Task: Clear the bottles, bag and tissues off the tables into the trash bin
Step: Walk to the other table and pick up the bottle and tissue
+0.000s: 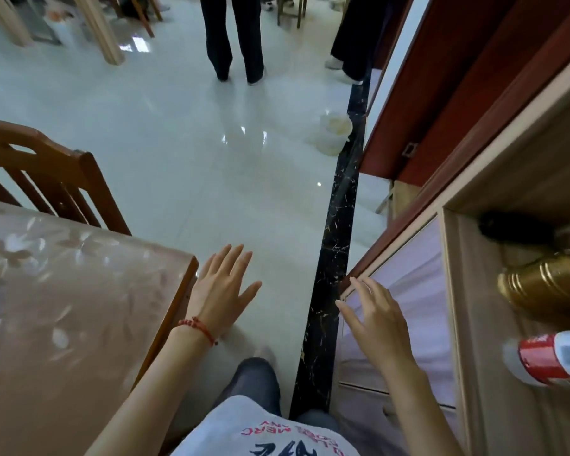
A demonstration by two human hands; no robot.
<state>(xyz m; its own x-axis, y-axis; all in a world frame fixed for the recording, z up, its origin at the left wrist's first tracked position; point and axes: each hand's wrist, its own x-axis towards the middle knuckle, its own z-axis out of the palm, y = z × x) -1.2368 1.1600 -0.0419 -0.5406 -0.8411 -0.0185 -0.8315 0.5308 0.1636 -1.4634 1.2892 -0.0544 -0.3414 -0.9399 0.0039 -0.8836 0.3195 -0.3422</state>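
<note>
**Trash bin ahead, both hands empty**

Trash bin, as I read it, is the pale, white-lined round tub [334,133] standing on the glossy floor well ahead of the table, close against the black marble strip [329,258]; it is too blurred for me to be sure. My left hand [222,287] hangs flat just off the corner of the wooden table under its flowered clear plastic cover [63,291], fingers spread and holding nothing. My right hand [374,319] is on the far side of the strip from the table, by the pale cabinet front [408,278], fingers loosely apart, also empty.

I judge I am between loads. No bottle, bag or tissue shows on the visible part of this table. Next I would need to find what is left on another table before walking anything to the bin.
</note>
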